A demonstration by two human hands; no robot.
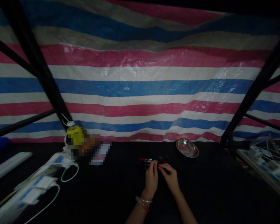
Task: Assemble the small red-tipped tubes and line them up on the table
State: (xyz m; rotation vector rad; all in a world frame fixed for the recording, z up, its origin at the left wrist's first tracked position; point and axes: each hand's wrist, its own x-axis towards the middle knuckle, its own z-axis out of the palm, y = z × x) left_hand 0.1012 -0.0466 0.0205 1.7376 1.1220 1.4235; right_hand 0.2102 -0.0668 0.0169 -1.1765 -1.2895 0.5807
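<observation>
On the black table, my left hand (151,178), with bangles at the wrist, has its fingers pinched together. Close beside it on the right, my right hand (170,177) is also closed in a pinch. The fingertips of both hands nearly meet, and whatever lies between them is too small and dark to make out. Just behind my left hand are several small pen-like items, one of them red (145,159). Small dark pieces with a bit of red (164,158) lie behind my right hand. A round, shiny metal dish (187,148) sits farther back on the right.
Power strips with white plugs and cables (40,186) run along the left. Behind them stand a yellow bottle (76,134) and a partly pixelated white item (102,153). A striped sheet (140,87) hangs at the back, between dark frame posts. Cables and small items lie far right.
</observation>
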